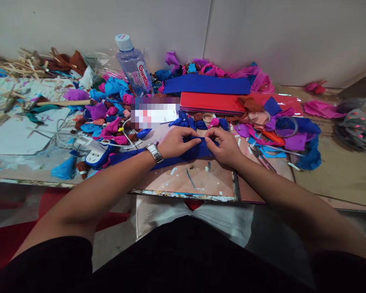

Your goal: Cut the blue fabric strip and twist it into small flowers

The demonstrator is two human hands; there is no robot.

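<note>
Blue crepe-paper strip (171, 156), soft and crinkled, folded into a long narrow band; lies at frame centre on the pale wooden work board (201, 179). Long axis runs left to right, rising slightly toward the right end. Left hand (175, 142), steel watch at the wrist, presses down on the band's middle with fingers curled over it. Right hand (224, 146) pinches the band's right end between thumb and fingertips. Upper centre: flat red paper sheet (213, 101) with a flat dark blue paper sheet (207, 85) behind it. Upper left centre: clear plastic water bottle (134, 67), upright, white cap. Around these: crumpled pink, purple and blue paper scraps (110, 110). Far upper left: heap of thin wooden sticks (21, 65).
</note>
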